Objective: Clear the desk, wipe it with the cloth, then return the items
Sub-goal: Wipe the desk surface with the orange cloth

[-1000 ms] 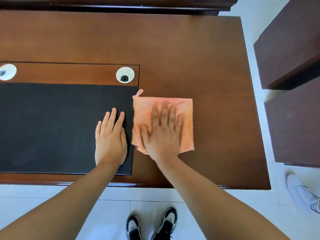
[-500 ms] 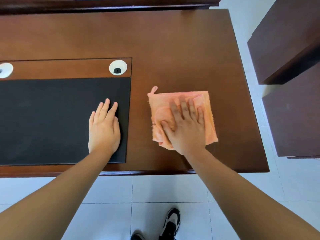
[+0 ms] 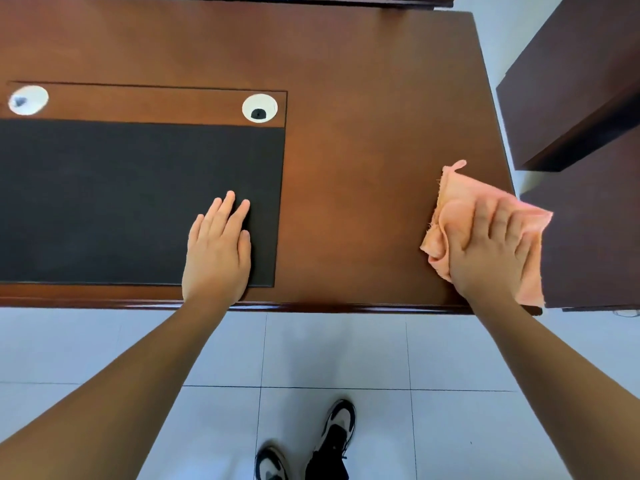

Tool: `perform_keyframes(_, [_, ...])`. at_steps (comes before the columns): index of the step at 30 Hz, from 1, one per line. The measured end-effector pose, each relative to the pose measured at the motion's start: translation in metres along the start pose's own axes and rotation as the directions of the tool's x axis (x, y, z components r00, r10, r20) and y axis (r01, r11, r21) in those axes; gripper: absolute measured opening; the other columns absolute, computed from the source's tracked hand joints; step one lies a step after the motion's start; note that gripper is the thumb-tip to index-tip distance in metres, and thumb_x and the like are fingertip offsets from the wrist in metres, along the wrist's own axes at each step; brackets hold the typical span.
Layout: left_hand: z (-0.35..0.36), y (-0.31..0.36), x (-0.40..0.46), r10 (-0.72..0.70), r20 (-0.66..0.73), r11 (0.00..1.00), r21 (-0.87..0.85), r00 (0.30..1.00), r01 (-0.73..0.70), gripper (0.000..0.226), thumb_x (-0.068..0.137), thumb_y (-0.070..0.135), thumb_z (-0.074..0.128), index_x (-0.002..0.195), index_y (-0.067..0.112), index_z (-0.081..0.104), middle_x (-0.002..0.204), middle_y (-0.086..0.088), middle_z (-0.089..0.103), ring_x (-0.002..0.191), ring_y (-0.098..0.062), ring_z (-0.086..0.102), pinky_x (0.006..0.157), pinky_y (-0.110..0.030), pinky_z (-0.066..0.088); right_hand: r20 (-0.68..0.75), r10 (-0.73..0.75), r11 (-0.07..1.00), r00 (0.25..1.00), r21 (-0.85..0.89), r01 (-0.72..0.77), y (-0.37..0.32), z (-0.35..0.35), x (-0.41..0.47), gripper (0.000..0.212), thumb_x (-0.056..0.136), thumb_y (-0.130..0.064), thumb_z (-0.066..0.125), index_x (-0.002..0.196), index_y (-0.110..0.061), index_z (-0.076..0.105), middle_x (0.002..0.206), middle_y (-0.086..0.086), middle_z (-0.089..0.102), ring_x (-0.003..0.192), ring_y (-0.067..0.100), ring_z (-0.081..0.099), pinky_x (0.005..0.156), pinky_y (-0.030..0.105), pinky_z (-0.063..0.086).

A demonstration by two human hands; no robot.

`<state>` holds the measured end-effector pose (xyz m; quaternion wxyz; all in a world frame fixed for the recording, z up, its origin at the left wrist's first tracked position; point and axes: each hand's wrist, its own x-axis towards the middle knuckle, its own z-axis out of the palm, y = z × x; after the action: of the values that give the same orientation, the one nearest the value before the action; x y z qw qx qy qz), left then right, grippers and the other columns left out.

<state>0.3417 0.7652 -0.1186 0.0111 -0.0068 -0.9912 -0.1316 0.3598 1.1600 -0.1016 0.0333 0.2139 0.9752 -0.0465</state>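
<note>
We are pressing our right hand (image 3: 491,251), fingers straight and spread, flat on the cloth (image 3: 460,199) at the right edge of the desk (image 3: 363,98), right of center in the frame; part of the cloth is hanging past that edge. We are resting our left hand (image 3: 218,247) flat, fingers straight, on the lower right corner of the black mat (image 3: 121,202). Two white round caps (image 3: 259,108) are sitting above the mat.

My left hand (image 3: 217,252) lies flat, palm down, fingers straight. My right hand (image 3: 488,249) presses down flat too. Both arms reach forward.
</note>
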Motion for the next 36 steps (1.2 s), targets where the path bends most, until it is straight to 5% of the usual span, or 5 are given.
perform_keyframes(7, [0.001, -0.003, 0.001, 0.021, -0.004, 1.0, 0.001, 1.0, -0.021, 0.05, 0.113, 0.028, 0.03, 0.162, 0.022, 0.037, 0.172, -0.003, 0.027, 0.161, -0.022, 0.019, 0.132, -0.044, 0.015, -0.053, -0.124, 0.991, 0.991, 0.049, 0.127, -0.109, 0.026, -0.059, 0.081, 0.102, -0.063, 0.027, 0.168, -0.016, 0.025, 0.173, 0.021, 0.021, 0.159, 0.045, 0.02, 0.127, 0.063, 0.014])
perform_keyframes(14, [0.002, -0.007, 0.0, 0.026, -0.006, 0.999, -0.04, 1.0, -0.026, 0.05, 0.112, 0.025, 0.028, 0.16, 0.021, 0.039, 0.172, -0.002, 0.029, 0.16, -0.02, 0.02, 0.132, -0.042, 0.012, -0.054, -0.341, 0.932, 0.938, 0.113, 0.345, -0.203, 0.042, -0.104, 0.08, 0.103, -0.063, 0.033, 0.169, -0.02, 0.02, 0.177, 0.015, 0.01, 0.163, 0.037, 0.008, 0.131, 0.056, 0.004])
perform_keyframes(20, [0.002, -0.012, 0.0, 0.028, -0.001, 0.999, -0.044, 1.0, -0.028, 0.049, 0.112, 0.022, 0.032, 0.159, 0.023, 0.041, 0.171, 0.001, 0.03, 0.159, -0.02, 0.023, 0.131, -0.043, 0.017, -0.05, -0.512, 0.851, 0.858, 0.109, 0.514, -0.152, 0.041, -0.083, 0.077, 0.103, -0.072, 0.032, 0.169, -0.032, 0.022, 0.178, 0.002, 0.008, 0.165, 0.026, 0.003, 0.131, 0.052, 0.008])
perform_keyframes(31, [0.005, -0.013, 0.002, 0.021, -0.011, 0.998, -0.052, 1.0, -0.022, 0.049, 0.111, 0.02, 0.033, 0.159, 0.024, 0.041, 0.17, 0.002, 0.032, 0.159, -0.018, 0.023, 0.13, -0.044, 0.02, -0.003, -0.282, 0.959, 0.959, 0.016, 0.282, -0.059, 0.019, -0.036, 0.082, 0.102, -0.073, 0.021, 0.17, -0.028, 0.014, 0.178, 0.006, 0.008, 0.164, 0.032, 0.007, 0.131, 0.054, 0.008])
perform_keyframes(36, [0.004, -0.014, 0.002, 0.016, 0.004, 0.998, -0.068, 1.0, -0.016, 0.048, 0.111, 0.018, 0.036, 0.158, 0.024, 0.042, 0.17, 0.002, 0.032, 0.159, -0.018, 0.022, 0.13, -0.043, 0.018, 0.08, -0.34, 0.908, 0.937, 0.286, 0.305, -0.05, -0.009, -0.03, 0.078, 0.104, -0.064, 0.029, 0.168, -0.02, 0.026, 0.176, 0.009, 0.017, 0.162, 0.036, 0.016, 0.13, 0.055, 0.011])
